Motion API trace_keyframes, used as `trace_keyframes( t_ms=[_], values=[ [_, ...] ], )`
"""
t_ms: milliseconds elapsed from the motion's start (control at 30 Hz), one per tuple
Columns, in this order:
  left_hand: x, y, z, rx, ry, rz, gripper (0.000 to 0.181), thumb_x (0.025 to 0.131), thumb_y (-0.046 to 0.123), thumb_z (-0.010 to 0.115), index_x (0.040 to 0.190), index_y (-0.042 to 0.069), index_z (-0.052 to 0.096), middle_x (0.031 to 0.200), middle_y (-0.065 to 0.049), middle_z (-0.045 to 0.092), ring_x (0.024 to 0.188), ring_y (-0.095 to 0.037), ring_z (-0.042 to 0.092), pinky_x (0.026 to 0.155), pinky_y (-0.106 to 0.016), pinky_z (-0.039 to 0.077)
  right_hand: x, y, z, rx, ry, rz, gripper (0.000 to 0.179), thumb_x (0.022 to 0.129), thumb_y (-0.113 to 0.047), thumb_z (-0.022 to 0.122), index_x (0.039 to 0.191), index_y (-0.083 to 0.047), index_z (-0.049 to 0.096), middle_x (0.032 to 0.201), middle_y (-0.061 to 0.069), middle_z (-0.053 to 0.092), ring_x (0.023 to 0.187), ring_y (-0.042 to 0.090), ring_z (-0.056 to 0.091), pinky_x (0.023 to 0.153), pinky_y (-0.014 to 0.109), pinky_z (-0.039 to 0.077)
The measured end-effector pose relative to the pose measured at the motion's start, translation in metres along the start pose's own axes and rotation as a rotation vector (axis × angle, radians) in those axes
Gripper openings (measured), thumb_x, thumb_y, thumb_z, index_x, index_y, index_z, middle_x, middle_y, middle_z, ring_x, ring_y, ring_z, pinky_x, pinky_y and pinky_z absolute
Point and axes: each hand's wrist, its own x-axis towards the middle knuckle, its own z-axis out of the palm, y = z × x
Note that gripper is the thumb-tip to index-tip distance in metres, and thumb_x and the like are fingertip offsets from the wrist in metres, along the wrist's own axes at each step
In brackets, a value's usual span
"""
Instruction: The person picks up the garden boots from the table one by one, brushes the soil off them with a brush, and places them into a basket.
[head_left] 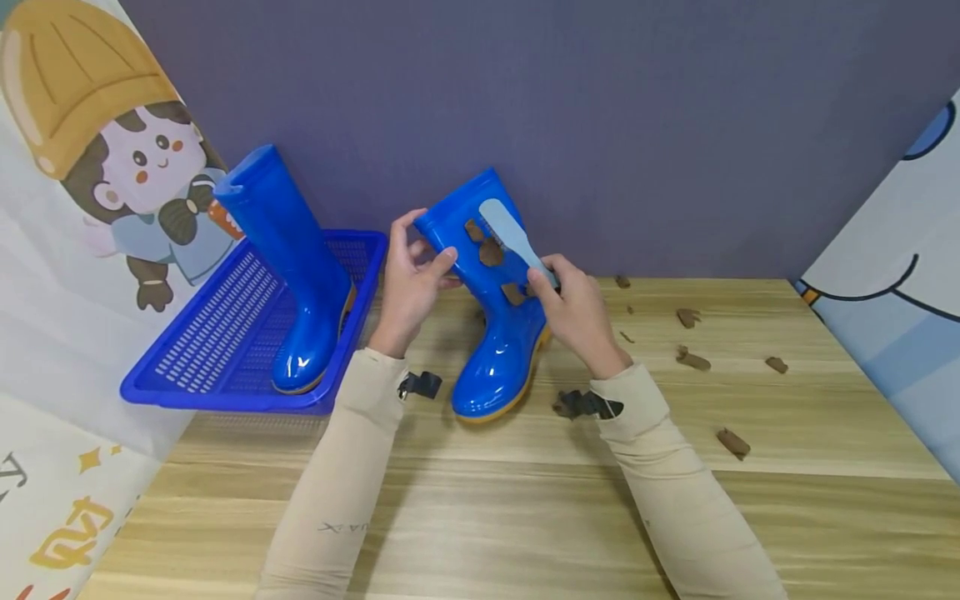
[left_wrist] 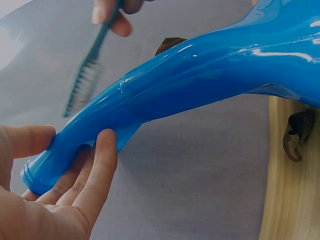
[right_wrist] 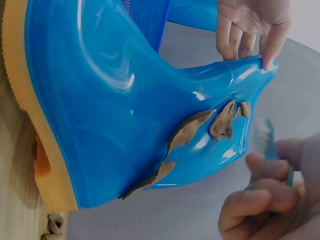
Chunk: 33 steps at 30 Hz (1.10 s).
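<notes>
A glossy blue rubber boot (head_left: 501,333) with a tan sole stands on the wooden table (head_left: 525,517), its shaft leaning back. My left hand (head_left: 411,279) grips the top rim of the shaft (left_wrist: 60,160), thumb on one side and fingers on the other. Brown mud patches (right_wrist: 192,131) cling to the shaft's side. My right hand (head_left: 577,310) holds a light blue brush (head_left: 513,237) by its handle, and the head lies against the shaft near the patches. In the left wrist view the brush bristles (left_wrist: 82,85) show above the boot.
A second blue boot (head_left: 288,267) stands in a blue perforated plastic tray (head_left: 225,333) at the left. Brown mud scraps (head_left: 693,360) lie scattered on the table to the right. A purple wall is behind, with cartoon-printed panels at both sides.
</notes>
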Motion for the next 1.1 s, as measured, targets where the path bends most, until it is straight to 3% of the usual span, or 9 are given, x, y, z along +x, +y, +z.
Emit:
trace_keyframes(
  t_ms=[233,433,833,1100],
  values=[
    [0.0007,-0.0005,0.0009,0.010,0.006,-0.011,0.061,0.103,0.006,0.059,0.154,0.024,0.031,0.143,-0.018,0.058,0.116,-0.037,0.069,0.081,-0.046,0.064,-0.0010,-0.0030,0.0003,0.211,-0.135,-0.016,0.037,0.110,-0.034,0.048,0.120,-0.003,0.065,0.081,0.009,0.049,0.066,0.024,0.041,0.058,0.032,0.034],
    [0.0003,0.0006,0.0024,0.012,-0.001,-0.010,0.060,0.103,0.005,0.059,0.154,0.024,0.032,0.145,-0.018,0.057,0.116,-0.038,0.069,0.082,-0.049,0.064,0.0008,0.0013,0.0030,0.214,-0.220,0.033,0.038,0.111,-0.031,0.045,0.123,-0.002,0.067,0.081,0.008,0.046,0.067,0.023,0.041,0.062,0.032,0.036],
    [-0.0005,0.0015,0.0031,0.031,-0.006,0.002,0.060,0.102,0.005,0.059,0.152,0.027,0.033,0.146,-0.018,0.056,0.114,-0.038,0.069,0.083,-0.049,0.064,0.0002,0.0023,0.0040,0.094,-0.111,0.066,0.035,0.110,-0.031,0.048,0.120,-0.002,0.063,0.076,0.006,0.045,0.058,0.021,0.040,0.052,0.031,0.034],
    [-0.0012,0.0018,0.0015,0.028,-0.008,0.004,0.061,0.102,0.004,0.058,0.153,0.026,0.033,0.147,-0.019,0.056,0.114,-0.038,0.069,0.083,-0.049,0.064,0.0023,0.0063,0.0020,0.035,-0.064,0.096,0.036,0.109,-0.032,0.049,0.120,-0.002,0.065,0.082,0.011,0.055,0.059,0.022,0.042,0.054,0.033,0.037]
  ],
)
